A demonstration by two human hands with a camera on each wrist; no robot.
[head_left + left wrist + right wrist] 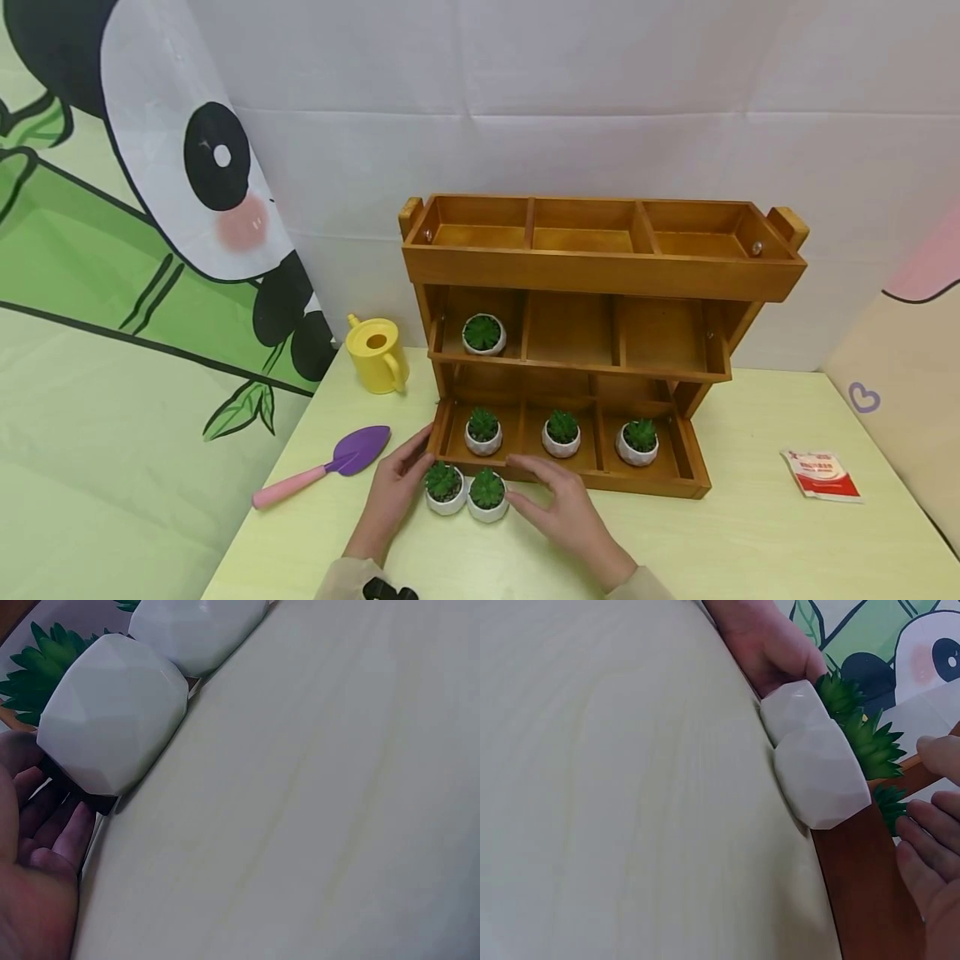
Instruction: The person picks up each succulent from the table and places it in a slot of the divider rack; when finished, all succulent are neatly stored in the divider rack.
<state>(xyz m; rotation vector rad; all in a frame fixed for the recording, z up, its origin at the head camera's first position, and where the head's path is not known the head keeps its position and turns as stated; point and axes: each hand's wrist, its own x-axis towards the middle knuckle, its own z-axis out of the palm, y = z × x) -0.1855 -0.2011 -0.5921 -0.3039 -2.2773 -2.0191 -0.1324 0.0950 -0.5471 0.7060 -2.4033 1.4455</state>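
Two white faceted pots with green succulents stand side by side on the table, a left pot (446,489) and a right pot (487,496), before the wooden shelf's bottom tray (600,481). My left hand (392,493) is beside the left pot at the tray's left front corner, its fingers reaching along the corner; whether it touches the pot is unclear. My right hand (558,512) is just right of the right pot, fingers extended and relaxed near the tray's front edge, holding nothing. In the right wrist view, the right hand (937,855) is apart from the pots (821,776).
Three potted succulents (561,433) sit in the bottom tray's compartments, one (483,334) in the middle tier's left compartment. A yellow watering can (377,357) and a purple trowel (358,450) lie left; a red-and-white packet (822,476) lies right.
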